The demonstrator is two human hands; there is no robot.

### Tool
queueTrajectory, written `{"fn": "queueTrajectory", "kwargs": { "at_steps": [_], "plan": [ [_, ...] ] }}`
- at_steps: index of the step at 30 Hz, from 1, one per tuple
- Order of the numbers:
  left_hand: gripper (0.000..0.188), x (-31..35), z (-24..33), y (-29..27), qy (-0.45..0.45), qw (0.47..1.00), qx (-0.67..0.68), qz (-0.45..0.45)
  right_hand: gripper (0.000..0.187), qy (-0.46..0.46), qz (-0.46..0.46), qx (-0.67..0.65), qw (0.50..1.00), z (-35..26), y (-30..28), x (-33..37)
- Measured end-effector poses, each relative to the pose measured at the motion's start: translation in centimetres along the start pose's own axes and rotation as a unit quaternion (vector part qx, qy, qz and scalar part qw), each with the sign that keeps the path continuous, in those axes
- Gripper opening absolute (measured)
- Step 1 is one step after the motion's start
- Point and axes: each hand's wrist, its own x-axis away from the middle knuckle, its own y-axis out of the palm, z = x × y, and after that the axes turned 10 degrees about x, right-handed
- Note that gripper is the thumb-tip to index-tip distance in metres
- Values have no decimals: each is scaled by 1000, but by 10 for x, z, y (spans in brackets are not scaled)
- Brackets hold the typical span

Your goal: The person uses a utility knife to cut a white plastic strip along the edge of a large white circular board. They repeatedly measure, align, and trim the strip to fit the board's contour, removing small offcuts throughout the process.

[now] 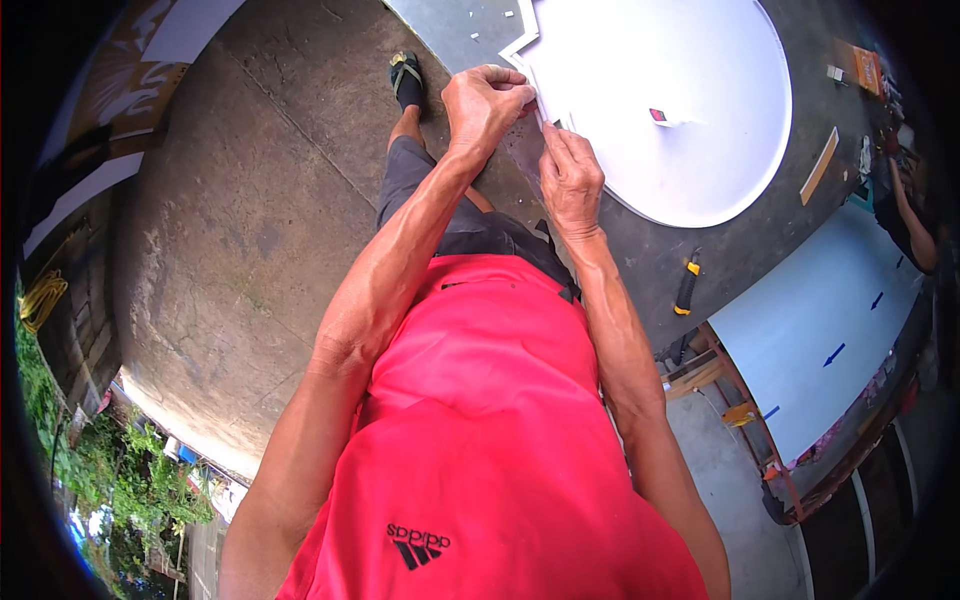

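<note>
My left hand (486, 108) pinches thin white strip (531, 74); right hand (572, 182) grips it nearer me, beside round white panel (690, 90).

Stained brown floor (230, 250), sunlit green plants (140, 465) beyond its edge

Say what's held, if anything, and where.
Left hand and right hand appear to pinch a thin, bent white strip near its closer end; exact contact is hidden.
</note>
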Motion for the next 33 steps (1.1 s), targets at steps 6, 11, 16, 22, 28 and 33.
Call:
{"fn": "queueTrajectory", "kwargs": {
  "at_steps": [6, 11, 16, 22, 28, 33],
  "plan": [
    [33, 12, 3, -18, -3, 997, 69, 18, 33, -3, 5, -3, 1000, 2, 3, 1],
    [26, 16, -1, -11, 36, 998, -37, 32, 33, -11, 4, 3, 1000, 1, 3, -1],
    [24, 13, -4, -8, 45, 997, -56, 34, 34, -17, 0, 9, 1000, 2, 2, -2],
    [27, 9, -3, -6, 54, 996, -72, 8, 33, -2, 2, 12, 1000, -4, 1, -2],
    [28, 8, -2, -7, 45, 997, -63, -2, 34, -26, 5, 13, 1000, 1, 4, 0],
    [28, 11, 6, -6, 42, 997, -70, -3, 34, -29, 2, 18, 999, 1, 3, -2]
  ]
}}
